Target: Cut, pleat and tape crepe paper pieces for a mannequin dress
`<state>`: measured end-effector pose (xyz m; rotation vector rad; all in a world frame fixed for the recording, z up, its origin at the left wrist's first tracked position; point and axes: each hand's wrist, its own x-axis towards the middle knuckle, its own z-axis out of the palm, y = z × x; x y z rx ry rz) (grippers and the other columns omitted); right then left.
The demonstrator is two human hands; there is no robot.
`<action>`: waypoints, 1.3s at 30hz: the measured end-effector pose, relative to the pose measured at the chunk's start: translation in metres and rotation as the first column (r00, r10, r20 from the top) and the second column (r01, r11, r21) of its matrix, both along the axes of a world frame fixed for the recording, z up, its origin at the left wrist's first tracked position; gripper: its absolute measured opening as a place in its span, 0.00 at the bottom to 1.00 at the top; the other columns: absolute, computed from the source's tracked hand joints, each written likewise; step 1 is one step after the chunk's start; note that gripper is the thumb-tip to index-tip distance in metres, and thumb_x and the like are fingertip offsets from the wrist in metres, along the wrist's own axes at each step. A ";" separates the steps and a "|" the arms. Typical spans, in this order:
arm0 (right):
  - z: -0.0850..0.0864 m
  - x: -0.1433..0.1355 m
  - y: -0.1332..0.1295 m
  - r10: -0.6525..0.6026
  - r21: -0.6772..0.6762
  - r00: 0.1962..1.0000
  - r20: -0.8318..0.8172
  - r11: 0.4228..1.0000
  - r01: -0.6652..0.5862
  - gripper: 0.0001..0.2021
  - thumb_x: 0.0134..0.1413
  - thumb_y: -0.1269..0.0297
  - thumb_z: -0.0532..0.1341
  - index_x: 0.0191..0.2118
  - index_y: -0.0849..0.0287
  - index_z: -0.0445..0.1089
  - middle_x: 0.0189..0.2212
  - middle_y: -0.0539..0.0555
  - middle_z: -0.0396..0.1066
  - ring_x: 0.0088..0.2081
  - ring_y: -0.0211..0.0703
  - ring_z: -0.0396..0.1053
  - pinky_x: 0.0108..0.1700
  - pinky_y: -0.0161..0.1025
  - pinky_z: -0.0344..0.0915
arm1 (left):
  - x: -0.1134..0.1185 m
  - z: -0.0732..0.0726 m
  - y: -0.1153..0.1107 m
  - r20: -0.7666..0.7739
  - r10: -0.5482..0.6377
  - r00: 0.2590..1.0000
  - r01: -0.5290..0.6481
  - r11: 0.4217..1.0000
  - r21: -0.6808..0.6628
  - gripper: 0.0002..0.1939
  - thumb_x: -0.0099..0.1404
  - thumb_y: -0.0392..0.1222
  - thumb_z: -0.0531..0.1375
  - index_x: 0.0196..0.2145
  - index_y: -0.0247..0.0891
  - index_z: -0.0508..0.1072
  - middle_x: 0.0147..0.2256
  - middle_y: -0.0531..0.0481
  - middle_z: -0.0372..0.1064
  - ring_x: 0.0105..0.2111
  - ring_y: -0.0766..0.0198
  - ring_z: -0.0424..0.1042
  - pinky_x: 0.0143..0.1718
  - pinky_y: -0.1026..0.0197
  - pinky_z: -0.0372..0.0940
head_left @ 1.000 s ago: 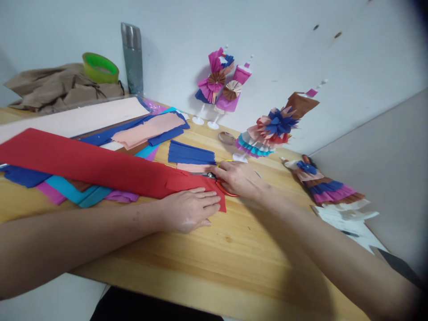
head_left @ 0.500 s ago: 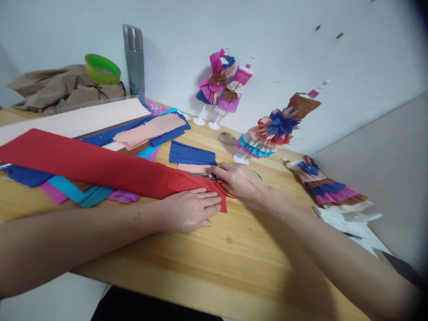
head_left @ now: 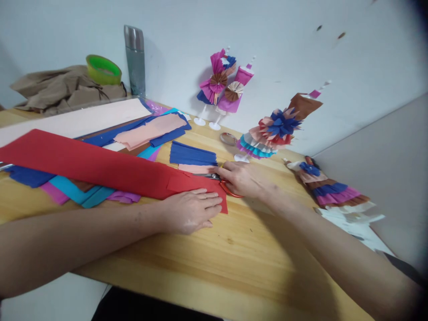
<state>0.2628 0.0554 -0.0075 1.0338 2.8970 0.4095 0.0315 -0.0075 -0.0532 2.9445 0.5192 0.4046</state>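
Note:
A long strip of red crepe paper (head_left: 110,167) runs from the left edge to the middle of the table, its right end folded over in layers. My left hand (head_left: 190,211) lies flat on that end, fingers stretched out. With my right hand (head_left: 242,178) I grip orange-handled scissors (head_left: 230,191); their dark blades lie along the far edge of the red paper, partly covered. Just beyond the blades are a pink paper piece (head_left: 197,169) and a pleated blue paper piece (head_left: 193,154).
Stacked coloured paper (head_left: 80,118) covers the left side. Behind it are a bottle (head_left: 134,60), a green tape roll (head_left: 103,70) and brown cloth (head_left: 67,89). Several small paper-dressed stands, one a ruffled dress (head_left: 267,131), line the wall. Another dress (head_left: 329,187) lies right. A clear ring (head_left: 228,138) sits mid-table.
My right hand has drawn the scissors slightly to the right, and the blades look closer together. My left hand stays flat on the red paper.

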 end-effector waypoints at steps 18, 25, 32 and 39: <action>0.014 -0.033 -0.001 -0.022 -0.028 0.996 0.087 0.999 0.025 0.21 0.58 0.71 0.53 0.56 0.59 0.68 0.37 0.58 0.73 0.29 0.40 0.66 0.29 0.36 0.50 | 0.001 0.008 0.000 -0.015 -0.020 1.000 0.020 1.000 -0.003 0.23 0.72 0.45 0.51 0.58 0.28 0.66 0.60 0.37 0.62 0.63 0.54 0.57 0.64 0.54 0.51; 0.011 -0.033 -0.002 -0.039 -0.074 0.995 0.092 0.996 0.046 0.19 0.60 0.72 0.53 0.56 0.59 0.68 0.37 0.58 0.75 0.29 0.39 0.68 0.30 0.36 0.53 | 0.001 0.010 0.000 -0.064 -0.011 0.998 0.010 1.000 -0.022 0.24 0.72 0.46 0.50 0.59 0.29 0.65 0.62 0.39 0.60 0.64 0.55 0.55 0.65 0.55 0.48; 0.011 -0.032 -0.002 -0.041 -0.074 0.998 0.046 0.996 0.044 0.21 0.58 0.72 0.54 0.57 0.58 0.67 0.37 0.57 0.73 0.30 0.39 0.67 0.30 0.35 0.53 | 0.001 0.012 -0.001 -0.059 -0.010 0.998 0.008 0.999 -0.033 0.24 0.72 0.45 0.50 0.59 0.28 0.65 0.62 0.38 0.60 0.64 0.55 0.55 0.65 0.55 0.49; 0.011 -0.038 0.001 -0.019 -0.079 0.999 0.040 0.997 0.022 0.19 0.57 0.71 0.54 0.54 0.59 0.69 0.36 0.58 0.72 0.30 0.40 0.65 0.30 0.36 0.51 | 0.001 0.013 -0.001 -0.042 -0.014 0.999 0.013 1.000 -0.015 0.23 0.71 0.45 0.51 0.59 0.29 0.65 0.61 0.38 0.61 0.63 0.56 0.57 0.64 0.56 0.50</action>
